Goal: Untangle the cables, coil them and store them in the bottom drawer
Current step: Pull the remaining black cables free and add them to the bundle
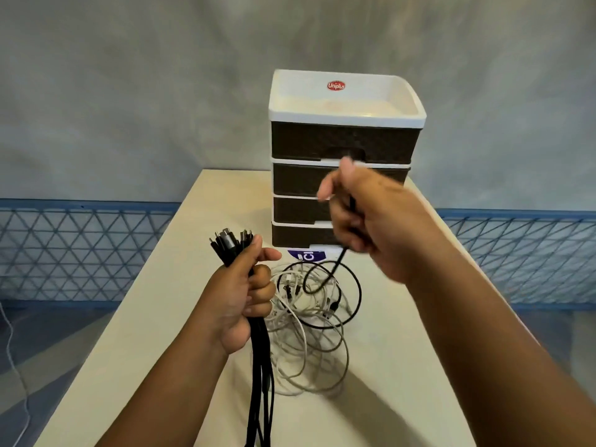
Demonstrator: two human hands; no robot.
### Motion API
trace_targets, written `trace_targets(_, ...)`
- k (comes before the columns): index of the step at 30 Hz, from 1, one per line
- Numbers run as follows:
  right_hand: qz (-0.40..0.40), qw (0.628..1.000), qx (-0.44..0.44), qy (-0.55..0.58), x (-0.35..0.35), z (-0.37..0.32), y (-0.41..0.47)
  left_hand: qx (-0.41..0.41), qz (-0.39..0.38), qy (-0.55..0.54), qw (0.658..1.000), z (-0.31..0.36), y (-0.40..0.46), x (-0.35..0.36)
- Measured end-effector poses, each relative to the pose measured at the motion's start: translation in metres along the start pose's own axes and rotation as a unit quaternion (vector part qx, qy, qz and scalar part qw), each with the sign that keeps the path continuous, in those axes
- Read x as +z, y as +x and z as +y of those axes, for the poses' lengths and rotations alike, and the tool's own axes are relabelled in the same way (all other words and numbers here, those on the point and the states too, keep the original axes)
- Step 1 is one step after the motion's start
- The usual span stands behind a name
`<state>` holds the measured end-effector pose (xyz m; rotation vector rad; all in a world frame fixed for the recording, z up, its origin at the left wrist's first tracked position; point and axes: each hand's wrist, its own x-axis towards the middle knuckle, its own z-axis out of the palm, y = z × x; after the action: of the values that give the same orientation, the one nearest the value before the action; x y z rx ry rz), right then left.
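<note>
My left hand [240, 296] grips a bundle of black cables [262, 375] just below their plugs, which stick up above my fist. The bundle hangs down toward the table's near edge. My right hand [371, 221], raised in front of the drawer unit, holds one black cable [335, 269] that runs down into a loop on the table. A tangle of white cables [309, 350] lies on the table under and between my hands. The small drawer unit [345, 140] with a white top and dark drawers stands behind; its bottom drawer [300, 235] is closed and partly hidden by my right hand.
The cream table [403, 382] has edges close on both sides. A purple and white label [306, 255] lies at the unit's foot. A blue lattice railing [80, 253] runs behind the table, and a thin white cord [16, 366] lies on the floor at left.
</note>
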<state>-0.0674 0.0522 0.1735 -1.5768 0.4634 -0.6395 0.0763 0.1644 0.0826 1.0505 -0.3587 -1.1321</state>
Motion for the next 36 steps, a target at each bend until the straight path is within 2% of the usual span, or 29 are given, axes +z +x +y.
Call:
trace_targets(2, -0.018, 0.999, 0.019, -0.035, 0.016, 0.021, -0.01, 0.01, -0.003, 0.008, 1.0, 0.002, -0.002, 0.004)
trace_targets(3, -0.022, 0.994, 0.007, -0.107, 0.025, 0.033, -0.014, 0.015, 0.001, 0.017, 1.0, 0.002, -0.003, 0.006)
trace_targets(5, -0.032, 0.948, -0.042, -0.314, 0.038, 0.05, -0.021, 0.026, 0.006, 0.028, 0.999, -0.001, -0.006, 0.011)
trace_targets(7, -0.037, 0.888, -0.078, -0.452, 0.046, 0.059, -0.028, 0.035, 0.017, 0.049, 0.998, -0.005, -0.008, 0.014)
trace_targets(9, -0.023, 0.841, -0.124, -0.526, 0.05, 0.067, -0.034, 0.04, 0.037, 0.066, 0.996, -0.008, -0.008, 0.016)
trace_targets(11, -0.02, 0.821, -0.163, -0.547, 0.051, 0.076, -0.038, 0.045, 0.054, 0.057, 0.996, -0.008, -0.007, 0.017)
trace_targets(13, -0.014, 0.824, -0.169, -0.541, 0.05, 0.085, -0.042, 0.061, 0.069, 0.037, 0.995, -0.007, -0.005, 0.015)
trace_targets(18, -0.006, 0.866, -0.12, -0.484, 0.05, 0.111, -0.053, 0.125, 0.051, -0.03, 0.99, -0.004, -0.004, 0.01)
trace_targets(23, -0.027, 0.897, -0.129, -0.422, 0.06, 0.128, -0.053, 0.12, 0.058, -0.019, 0.991, -0.009, 0.001, 0.016)
trace_targets(28, -0.02, 0.942, -0.072, -0.328, 0.045, 0.154, -0.056, 0.145, 0.004, -0.08, 0.986, 0.009, 0.012, 0.017)
trace_targets(30, -0.029, 0.943, -0.06, -0.326, 0.041, 0.164, -0.06, 0.144, -0.038, -0.112, 0.983, 0.02, 0.014, 0.019)
trace_targets(33, -0.032, 0.924, -0.066, -0.376, 0.028, 0.182, -0.059, 0.138, -0.074, -0.149, 0.976, 0.039, 0.015, 0.022)
trace_targets(36, 0.008, 0.904, -0.084, -0.42, -0.003, 0.189, -0.045, 0.146, -0.113, -0.164, 0.969, 0.061, 0.015, 0.016)
